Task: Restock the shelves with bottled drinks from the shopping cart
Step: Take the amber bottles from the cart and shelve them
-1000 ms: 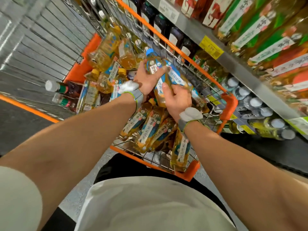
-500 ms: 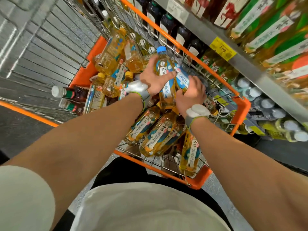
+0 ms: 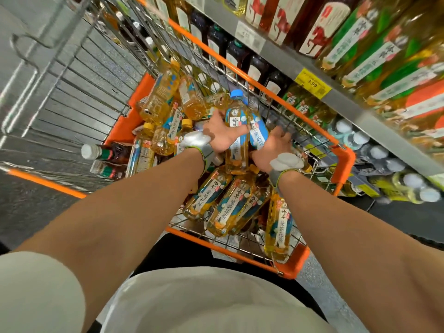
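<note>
An orange-rimmed wire shopping cart (image 3: 347, 153) in front of me holds several yellow tea bottles (image 3: 231, 206) with blue and white labels. My left hand (image 3: 219, 134) grips one blue-capped tea bottle (image 3: 236, 116) upright above the pile. Just to its right, my right hand (image 3: 272, 146) holds a second tea bottle (image 3: 259, 133) that leans against the first. Its fingers curl behind that bottle and are partly hidden. Both wrists wear grey bands with white pads.
Store shelves (image 3: 286, 52) run along the right, packed with green-labelled, red-labelled and dark bottles, with a yellow price tag (image 3: 312, 84) on the edge. White-capped bottles (image 3: 384, 152) fill the lower shelf. Two dark bottles (image 3: 103, 153) lie at the cart's left. Grey floor lies left.
Both hands have lifted their bottles a little higher out of the pile, and the left hand's bottle now stands more upright. My view has shifted toward the shelves.
</note>
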`<move>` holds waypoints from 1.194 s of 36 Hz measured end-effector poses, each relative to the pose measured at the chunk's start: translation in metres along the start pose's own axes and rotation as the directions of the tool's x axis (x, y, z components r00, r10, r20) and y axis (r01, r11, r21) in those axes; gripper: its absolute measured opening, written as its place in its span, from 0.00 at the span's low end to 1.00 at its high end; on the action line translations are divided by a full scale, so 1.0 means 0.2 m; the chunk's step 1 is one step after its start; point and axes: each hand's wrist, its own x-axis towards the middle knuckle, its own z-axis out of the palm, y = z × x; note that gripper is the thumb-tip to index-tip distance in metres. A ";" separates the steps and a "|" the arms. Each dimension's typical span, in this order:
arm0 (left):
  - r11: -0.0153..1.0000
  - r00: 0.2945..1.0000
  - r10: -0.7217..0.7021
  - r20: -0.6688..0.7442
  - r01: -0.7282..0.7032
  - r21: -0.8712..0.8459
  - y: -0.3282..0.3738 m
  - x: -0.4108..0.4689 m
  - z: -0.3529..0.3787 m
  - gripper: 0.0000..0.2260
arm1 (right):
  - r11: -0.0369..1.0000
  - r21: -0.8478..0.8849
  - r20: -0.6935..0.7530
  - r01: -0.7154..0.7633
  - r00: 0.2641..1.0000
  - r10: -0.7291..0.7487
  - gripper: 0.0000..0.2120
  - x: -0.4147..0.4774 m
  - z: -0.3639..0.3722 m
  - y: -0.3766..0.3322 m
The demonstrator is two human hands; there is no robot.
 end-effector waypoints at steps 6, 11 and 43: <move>0.999 0.999 -0.040 0.001 0.040 0.022 -0.01 0.01 -0.01 0.27 | 0.978 0.184 0.096 -0.095 0.992 0.078 0.34 -0.07 -0.04 0.00; 0.999 0.997 0.034 0.065 -0.035 0.019 -0.01 0.00 -0.05 0.22 | 0.924 0.305 0.107 -0.232 0.972 0.208 0.44 -0.20 -0.06 -0.03; 0.944 0.937 0.329 0.115 -0.329 -0.027 0.04 -0.88 -0.16 0.38 | 0.739 0.665 -0.337 0.105 0.926 0.172 0.26 -1.13 -0.09 0.19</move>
